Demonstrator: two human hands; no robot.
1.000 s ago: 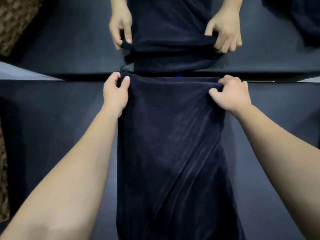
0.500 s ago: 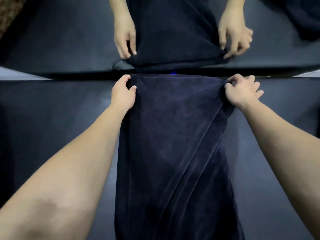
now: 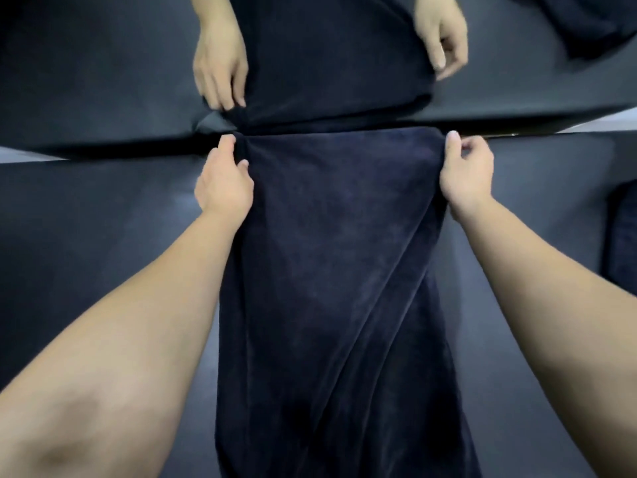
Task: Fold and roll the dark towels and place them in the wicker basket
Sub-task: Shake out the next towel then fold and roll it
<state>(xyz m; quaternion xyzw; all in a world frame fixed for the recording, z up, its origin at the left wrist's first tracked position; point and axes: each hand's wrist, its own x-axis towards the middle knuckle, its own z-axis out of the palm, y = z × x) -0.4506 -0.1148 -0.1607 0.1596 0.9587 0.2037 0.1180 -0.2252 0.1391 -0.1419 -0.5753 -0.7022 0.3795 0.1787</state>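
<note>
A dark navy towel [image 3: 331,270] lies lengthwise on the dark table [image 3: 86,219], running from the near edge to the mirror at the back, with diagonal creases on its right half. My left hand [image 3: 224,184] pinches the towel's far left corner between thumb and forefinger. My right hand [image 3: 465,174] sits at the far right corner with loosely curled fingers. Its reflection shows those fingers lifted off the cloth. The wicker basket is out of view.
A mirror [image 3: 103,63] stands along the table's far edge and repeats the towel and both hands. Another dark towel [image 3: 624,229] lies at the right edge, with its reflection [image 3: 593,25] at the top right.
Both hands slid the towel's far edge up to the mirror and spread it wider. My right hand's fingers have loosened and come off the corner.
</note>
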